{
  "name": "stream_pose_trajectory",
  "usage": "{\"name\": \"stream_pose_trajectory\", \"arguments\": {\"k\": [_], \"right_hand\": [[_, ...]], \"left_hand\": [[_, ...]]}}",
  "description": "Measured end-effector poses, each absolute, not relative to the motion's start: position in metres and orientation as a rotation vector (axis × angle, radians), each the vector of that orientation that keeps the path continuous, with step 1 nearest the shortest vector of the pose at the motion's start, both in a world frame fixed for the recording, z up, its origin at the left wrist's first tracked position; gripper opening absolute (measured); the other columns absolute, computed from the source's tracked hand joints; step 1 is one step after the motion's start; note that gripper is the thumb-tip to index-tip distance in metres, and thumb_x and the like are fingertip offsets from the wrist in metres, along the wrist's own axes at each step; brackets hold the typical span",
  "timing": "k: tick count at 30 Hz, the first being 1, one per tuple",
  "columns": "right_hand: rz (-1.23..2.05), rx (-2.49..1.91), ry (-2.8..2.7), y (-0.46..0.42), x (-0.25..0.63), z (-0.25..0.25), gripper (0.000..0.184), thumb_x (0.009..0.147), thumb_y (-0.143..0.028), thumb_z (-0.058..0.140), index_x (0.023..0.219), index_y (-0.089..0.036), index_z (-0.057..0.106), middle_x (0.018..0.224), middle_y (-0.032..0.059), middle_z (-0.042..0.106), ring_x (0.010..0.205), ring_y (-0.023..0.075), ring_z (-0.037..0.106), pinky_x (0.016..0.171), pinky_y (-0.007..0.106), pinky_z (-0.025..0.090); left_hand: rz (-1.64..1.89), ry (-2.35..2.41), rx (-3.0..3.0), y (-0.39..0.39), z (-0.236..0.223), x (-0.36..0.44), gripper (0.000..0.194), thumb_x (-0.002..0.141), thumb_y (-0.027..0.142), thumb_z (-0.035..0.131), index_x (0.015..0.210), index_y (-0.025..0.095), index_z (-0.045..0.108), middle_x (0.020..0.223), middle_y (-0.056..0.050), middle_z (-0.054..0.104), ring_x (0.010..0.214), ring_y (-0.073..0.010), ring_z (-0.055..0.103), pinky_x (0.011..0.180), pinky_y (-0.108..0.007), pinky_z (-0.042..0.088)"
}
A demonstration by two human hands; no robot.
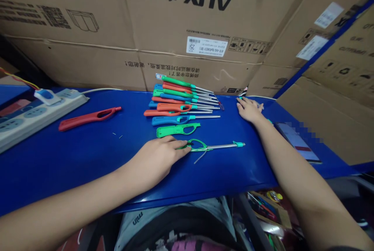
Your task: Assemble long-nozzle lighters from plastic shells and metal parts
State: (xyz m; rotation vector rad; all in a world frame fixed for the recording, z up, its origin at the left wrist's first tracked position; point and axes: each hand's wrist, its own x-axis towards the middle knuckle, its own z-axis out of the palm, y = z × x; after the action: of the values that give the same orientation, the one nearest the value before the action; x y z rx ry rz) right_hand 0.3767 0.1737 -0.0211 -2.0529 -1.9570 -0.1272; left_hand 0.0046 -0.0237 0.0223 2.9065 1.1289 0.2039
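Note:
My left hand (163, 155) is closed on an opened green gas lighter (197, 145) lying on the blue table. The lighter's metal tube (220, 146) points right, with a teal piece (240, 144) near its tip and a thin pale wire (200, 156) hanging loose. Just beyond lies a separate green handle shell (178, 130). My right hand (250, 110) rests at the back right, fingers spread over small clear and teal pieces that it mostly hides. Between the hands and the carton is a row of red, blue and green lighters (184, 97), tubes pointing right.
A red handle shell (89, 118) lies at the left, beside a white power strip (41, 112). Large cardboard (166, 29) walls the back. A phone-like flat device (298, 142) sits right of my right forearm. Below the table edge stands a box of parts (270, 208).

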Motion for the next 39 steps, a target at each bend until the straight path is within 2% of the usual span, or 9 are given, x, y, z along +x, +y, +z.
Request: {"name": "stream_pose_trajectory", "arguments": {"k": [3,5,9,13,19,24,30,35,39], "right_hand": [[-0.127,-2.001,-1.979,0.174,0.375,-0.020,0.041,0.095,-0.033,0.041,0.129,-0.026,0.064,0.144,0.0104,0.057,0.136,0.0356,0.043,0.108,0.081,0.008],[-0.124,-1.981,-1.980,0.174,0.375,-0.016,0.039,0.092,-0.030,0.045,0.123,-0.023,0.067,0.138,0.0109,0.062,0.132,0.0348,0.048,0.110,0.078,0.010],[-0.126,-1.967,-1.945,0.173,0.374,-0.010,0.033,0.083,-0.025,0.054,0.112,-0.020,0.070,0.123,0.0123,0.069,0.120,0.0334,0.058,0.109,0.065,0.031],[-0.108,-1.943,-1.935,0.172,0.371,-0.009,0.025,0.082,-0.031,0.059,0.102,-0.019,0.070,0.108,0.0117,0.072,0.102,0.0290,0.065,0.092,0.046,0.049],[-0.112,-1.910,-1.948,0.172,0.368,-0.011,0.026,0.084,-0.031,0.059,0.105,-0.020,0.070,0.107,0.0130,0.070,0.101,0.0313,0.064,0.091,0.048,0.047],[-0.050,-1.872,-1.959,0.176,0.371,-0.011,0.025,0.083,-0.020,0.056,0.102,-0.018,0.072,0.099,0.0104,0.072,0.093,0.0258,0.065,0.088,0.041,0.048],[0.015,-1.824,-1.941,0.180,0.376,-0.016,0.018,0.079,-0.022,0.062,0.094,-0.019,0.071,0.091,0.0079,0.069,0.084,0.0235,0.064,0.083,0.039,0.050],[0.009,-1.740,-1.913,0.183,0.378,-0.018,0.011,0.077,-0.023,0.064,0.085,-0.018,0.068,0.104,0.0123,0.061,0.087,0.0242,0.061,0.089,0.042,0.050],[0.069,-1.660,-1.947,0.183,0.377,-0.017,0.008,0.074,-0.021,0.064,0.082,-0.018,0.064,0.099,0.0099,0.061,0.071,0.0187,0.057,0.082,0.039,0.052]], "left_hand": [[0.279,1.101,2.898,-0.023,0.021,0.004,0.050,0.086,0.002,0.050,0.132,0.018,0.064,0.131,-0.009,0.068,0.114,-0.0267,0.067,0.095,-0.043,0.058],[0.296,1.103,2.890,-0.023,0.021,0.004,0.049,0.086,0.000,0.050,0.131,0.017,0.064,0.126,-0.010,0.070,0.114,-0.0259,0.068,0.095,-0.042,0.058],[0.199,1.218,2.890,-0.024,0.022,0.007,0.051,0.086,-0.001,0.049,0.133,0.015,0.063,0.117,-0.015,0.074,0.104,-0.0272,0.072,0.083,-0.039,0.062],[0.087,1.276,2.897,-0.026,0.024,0.008,0.053,0.086,0.000,0.049,0.135,0.014,0.061,0.112,-0.016,0.074,0.098,-0.0273,0.073,0.078,-0.038,0.062],[0.196,1.242,2.852,-0.027,0.026,0.007,0.040,0.093,0.009,0.049,0.129,0.019,0.064,0.115,-0.010,0.074,0.101,-0.0263,0.072,0.085,-0.042,0.061],[0.280,1.260,2.802,-0.028,0.026,0.008,0.030,0.095,0.024,0.056,0.124,0.022,0.066,0.119,-0.007,0.073,0.104,-0.0275,0.070,0.086,-0.045,0.060],[0.380,1.239,2.790,-0.028,0.025,0.010,0.029,0.098,0.024,0.052,0.123,0.021,0.066,0.120,-0.007,0.071,0.109,-0.0263,0.067,0.092,-0.045,0.058],[0.448,1.219,2.784,-0.026,0.024,0.011,0.028,0.097,0.022,0.052,0.121,0.022,0.068,0.122,-0.006,0.069,0.111,-0.0265,0.065,0.093,-0.045,0.058],[0.444,1.199,2.770,-0.024,0.022,0.010,0.026,0.096,0.021,0.053,0.118,0.022,0.068,0.122,-0.005,0.069,0.110,-0.0262,0.065,0.093,-0.045,0.057]]}}
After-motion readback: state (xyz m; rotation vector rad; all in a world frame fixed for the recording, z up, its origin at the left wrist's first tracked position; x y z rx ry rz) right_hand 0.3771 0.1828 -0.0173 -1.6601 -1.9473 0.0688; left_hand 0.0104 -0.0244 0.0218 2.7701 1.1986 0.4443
